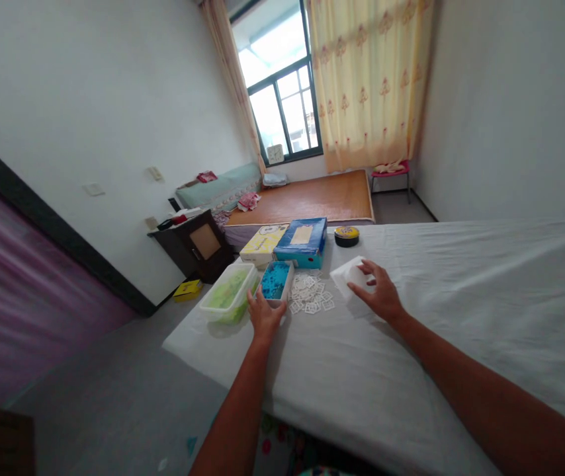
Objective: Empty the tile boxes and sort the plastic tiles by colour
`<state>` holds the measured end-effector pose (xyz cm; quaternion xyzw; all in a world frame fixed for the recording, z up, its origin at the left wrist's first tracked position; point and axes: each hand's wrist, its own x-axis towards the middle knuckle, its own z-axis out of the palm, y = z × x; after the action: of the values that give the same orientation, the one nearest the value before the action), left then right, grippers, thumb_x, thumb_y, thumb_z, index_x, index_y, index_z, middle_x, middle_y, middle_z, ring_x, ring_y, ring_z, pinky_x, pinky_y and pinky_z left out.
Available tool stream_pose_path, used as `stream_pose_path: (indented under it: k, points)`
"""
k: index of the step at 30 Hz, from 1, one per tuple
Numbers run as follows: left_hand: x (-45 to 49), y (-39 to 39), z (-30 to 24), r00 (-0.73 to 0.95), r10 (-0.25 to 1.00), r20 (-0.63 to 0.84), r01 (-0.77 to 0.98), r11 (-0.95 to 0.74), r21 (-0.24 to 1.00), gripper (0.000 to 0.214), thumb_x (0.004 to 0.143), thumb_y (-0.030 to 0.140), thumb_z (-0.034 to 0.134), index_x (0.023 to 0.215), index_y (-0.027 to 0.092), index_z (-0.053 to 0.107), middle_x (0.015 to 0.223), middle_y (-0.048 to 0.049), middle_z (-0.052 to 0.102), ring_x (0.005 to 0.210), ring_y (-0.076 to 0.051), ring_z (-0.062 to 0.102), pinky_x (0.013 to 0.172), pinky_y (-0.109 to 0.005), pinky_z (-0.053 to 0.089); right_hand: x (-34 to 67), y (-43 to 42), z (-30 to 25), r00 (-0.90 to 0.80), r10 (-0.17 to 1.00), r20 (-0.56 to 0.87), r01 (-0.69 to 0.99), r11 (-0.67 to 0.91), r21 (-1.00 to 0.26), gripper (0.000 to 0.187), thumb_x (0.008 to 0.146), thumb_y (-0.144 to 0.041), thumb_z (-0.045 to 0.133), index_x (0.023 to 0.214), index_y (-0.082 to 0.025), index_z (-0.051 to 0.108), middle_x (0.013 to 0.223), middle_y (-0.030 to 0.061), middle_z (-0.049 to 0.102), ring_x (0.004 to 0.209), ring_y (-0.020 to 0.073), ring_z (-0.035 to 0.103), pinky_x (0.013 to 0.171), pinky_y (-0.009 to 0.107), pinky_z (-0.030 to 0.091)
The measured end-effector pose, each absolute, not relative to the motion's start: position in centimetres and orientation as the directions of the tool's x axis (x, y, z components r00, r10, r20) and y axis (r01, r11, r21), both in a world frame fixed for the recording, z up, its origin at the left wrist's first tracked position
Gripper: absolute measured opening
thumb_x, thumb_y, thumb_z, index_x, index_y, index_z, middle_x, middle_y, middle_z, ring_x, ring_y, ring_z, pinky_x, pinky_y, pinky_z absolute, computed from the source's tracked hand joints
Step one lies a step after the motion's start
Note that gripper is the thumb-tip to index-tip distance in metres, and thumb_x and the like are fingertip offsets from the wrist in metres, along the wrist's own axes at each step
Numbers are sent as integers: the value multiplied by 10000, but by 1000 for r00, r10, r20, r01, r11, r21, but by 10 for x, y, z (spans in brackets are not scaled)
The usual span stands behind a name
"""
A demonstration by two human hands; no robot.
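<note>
My left hand (266, 317) spans the near end of a small white box (290, 281), its thumb on the right side and its fingers on the left. Small blue pieces (275, 277) fill the box. My right hand (382, 291) curls its thumb and fingers around the right edge of a whitish, translucent plastic bag (346, 274) at the cloth. What the bag contains is unclear. Between the hands lies a loose pile of white square frames (309, 293). Left of my left hand, a clear plastic tub (213, 307) holds yellow-green material.
A blue box (307, 241) and a yellow-and-white box (262, 244) stand behind the blue pieces. A round black-and-yellow tin (347, 237) sits to their right. White cloth (461, 264) covers the table. Beyond are a bed (322, 198) and a dark cabinet (203, 244).
</note>
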<state>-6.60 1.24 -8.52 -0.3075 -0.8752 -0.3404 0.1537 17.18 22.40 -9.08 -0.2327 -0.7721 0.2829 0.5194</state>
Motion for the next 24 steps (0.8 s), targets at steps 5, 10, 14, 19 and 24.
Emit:
stream_pose_path:
  k: [5,10,14,19,24]
  points:
    - [-65,2,-53,-562,506,654,795,548,260,810,688,370,714,1399,153,391,1345,-208,403,1275,-380,400,1046,-562,332,172,225,-95,-360,651,669,67,733,-677,712,774,-538,677,1354,-184,464,1155,153,633,1018,285,598,696,410,585]
    - [-66,-8,-21,-300,676,673,914,405,0,802,675,225,697,1417,168,397,1421,-197,349,1335,-378,313,1087,-567,293,172,224,-97,-387,640,664,92,743,-663,709,772,-534,676,1354,-189,465,1145,147,629,1025,286,591,715,417,589]
    - [-61,-6,-17,-150,812,564,951,275,-142,779,691,119,640,1430,200,406,1474,-168,341,1388,-364,275,1104,-530,321,172,225,-97,-415,621,665,107,759,-643,673,777,-522,669,1338,-201,478,1132,133,631,1014,278,580,718,411,593]
    - [-57,-1,-14,-42,896,441,946,177,-271,775,727,61,543,1462,253,387,1514,-114,358,1425,-331,264,1114,-510,338,174,225,-95,-419,624,659,113,756,-645,659,780,-520,658,1334,-210,482,1126,135,625,1009,284,573,714,423,596]
    - [-64,-2,-4,-47,889,455,930,205,-304,752,757,47,494,1468,267,387,1525,-102,370,1431,-322,277,1096,-505,366,174,227,-95,-423,630,651,122,751,-649,632,778,-508,666,1310,-210,504,1113,130,616,1007,283,570,717,419,600]
